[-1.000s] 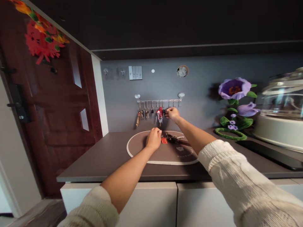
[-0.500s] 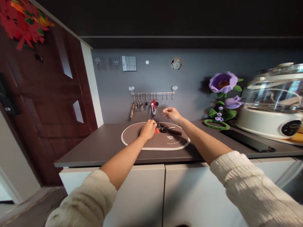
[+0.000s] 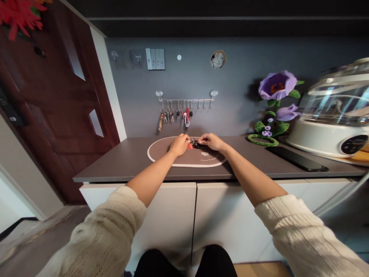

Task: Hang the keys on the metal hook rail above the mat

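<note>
A bunch of dark keys with a red tag [image 3: 193, 145] lies on an oval brown mat [image 3: 161, 156] on the dark countertop. My left hand [image 3: 179, 145] rests curled on the mat, its fingers on the red tag. My right hand [image 3: 211, 141] has come down onto the same bunch from the right, fingers pinched on the dark keys. On the wall behind, a chrome hook rail [image 3: 186, 100] carries several key bunches [image 3: 174, 116], one with a red fob.
A wooden door [image 3: 43, 107] stands at the left. Right of the mat are purple fabric flowers [image 3: 276, 100], a black phone [image 3: 296, 160] lying flat, and a white glass-lidded appliance [image 3: 334, 119]. White cabinet fronts [image 3: 173, 215] are below the counter edge.
My right hand left the hook rail, where it hung a key, and dropped to the key bunch on the mat. My left hand stayed on the red tag. The view tilted down.
</note>
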`<state>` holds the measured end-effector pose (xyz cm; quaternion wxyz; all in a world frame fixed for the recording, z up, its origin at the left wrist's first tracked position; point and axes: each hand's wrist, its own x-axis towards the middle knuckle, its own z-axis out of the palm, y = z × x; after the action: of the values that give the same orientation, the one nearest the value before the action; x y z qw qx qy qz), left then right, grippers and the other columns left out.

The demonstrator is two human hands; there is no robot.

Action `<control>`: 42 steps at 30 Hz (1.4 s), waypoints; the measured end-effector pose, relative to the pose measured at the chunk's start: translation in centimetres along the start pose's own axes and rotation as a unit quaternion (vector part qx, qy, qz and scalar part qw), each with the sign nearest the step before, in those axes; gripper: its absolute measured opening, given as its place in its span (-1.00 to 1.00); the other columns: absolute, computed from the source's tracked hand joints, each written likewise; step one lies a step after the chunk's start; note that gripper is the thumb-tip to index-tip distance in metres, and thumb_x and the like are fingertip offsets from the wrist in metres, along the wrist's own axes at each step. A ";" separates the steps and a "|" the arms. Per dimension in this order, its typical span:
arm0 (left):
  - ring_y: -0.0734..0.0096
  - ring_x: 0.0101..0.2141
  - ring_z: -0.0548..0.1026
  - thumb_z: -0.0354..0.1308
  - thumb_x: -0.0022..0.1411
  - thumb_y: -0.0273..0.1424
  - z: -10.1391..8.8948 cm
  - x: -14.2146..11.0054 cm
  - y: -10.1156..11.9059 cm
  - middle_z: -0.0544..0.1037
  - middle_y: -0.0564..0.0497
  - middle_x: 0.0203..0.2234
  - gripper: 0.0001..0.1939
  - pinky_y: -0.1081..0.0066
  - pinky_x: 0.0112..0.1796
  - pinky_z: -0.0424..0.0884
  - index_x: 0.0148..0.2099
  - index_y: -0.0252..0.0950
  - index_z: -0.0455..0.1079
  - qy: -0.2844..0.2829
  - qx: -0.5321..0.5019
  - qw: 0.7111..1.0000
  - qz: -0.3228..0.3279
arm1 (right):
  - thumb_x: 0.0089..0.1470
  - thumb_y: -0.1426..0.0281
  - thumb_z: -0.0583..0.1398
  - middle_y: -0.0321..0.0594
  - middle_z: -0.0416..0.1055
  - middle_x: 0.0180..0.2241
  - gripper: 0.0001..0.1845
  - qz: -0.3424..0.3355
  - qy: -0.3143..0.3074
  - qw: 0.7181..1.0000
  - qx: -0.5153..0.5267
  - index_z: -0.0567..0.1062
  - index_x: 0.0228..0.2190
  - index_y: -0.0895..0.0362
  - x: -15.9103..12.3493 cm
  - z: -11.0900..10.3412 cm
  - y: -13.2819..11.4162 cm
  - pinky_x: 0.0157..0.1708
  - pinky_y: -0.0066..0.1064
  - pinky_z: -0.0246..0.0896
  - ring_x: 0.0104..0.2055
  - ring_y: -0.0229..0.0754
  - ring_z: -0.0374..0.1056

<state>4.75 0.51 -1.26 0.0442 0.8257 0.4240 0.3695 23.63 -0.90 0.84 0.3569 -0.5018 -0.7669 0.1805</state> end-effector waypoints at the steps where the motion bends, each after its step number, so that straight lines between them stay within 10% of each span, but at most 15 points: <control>1: 0.39 -0.24 0.34 -0.06 0.18 -0.44 0.0 0.0 0.0 0.37 -0.02 -0.29 -0.86 0.36 -0.14 0.25 -0.29 -0.27 0.32 -0.001 -0.002 1.000 0.002 | -0.11 0.36 0.18 -0.33 0.39 -0.57 -0.87 -0.002 0.004 1.000 -0.023 0.47 -0.54 0.18 0.0 0.0 0.0 -0.42 -0.51 0.09 -0.51 -0.35 0.22; 17: 0.40 -0.26 0.34 -0.03 0.15 -0.45 -0.1 0.1 0.0 0.37 -0.02 -0.30 -0.85 0.39 -0.15 0.26 -0.28 -0.28 0.36 -0.025 0.004 0.999 0.049 | -0.08 0.52 0.13 -0.27 0.38 -0.47 -0.90 -0.060 0.030 0.982 -0.178 0.43 -0.54 0.14 0.5 0.6 -0.2 -0.35 -0.51 0.04 -0.42 -0.29 0.21; 42: 0.42 -0.35 0.35 0.07 0.11 -0.27 -0.6 -0.5 1.3 0.36 0.00 -0.36 -0.81 0.41 -0.25 0.27 -0.33 -0.26 0.40 0.010 0.025 0.998 0.063 | 0.01 0.30 0.07 -0.34 0.25 -0.56 -0.84 -0.026 0.053 0.996 0.062 0.31 -0.46 0.15 0.0 0.8 -1.6 -0.43 -0.52 0.07 -0.51 -0.35 0.13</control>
<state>5.04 -0.86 -0.62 -0.0036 0.8480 0.3806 0.3689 22.03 -1.48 1.34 0.4324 -0.4674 -0.7469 0.1917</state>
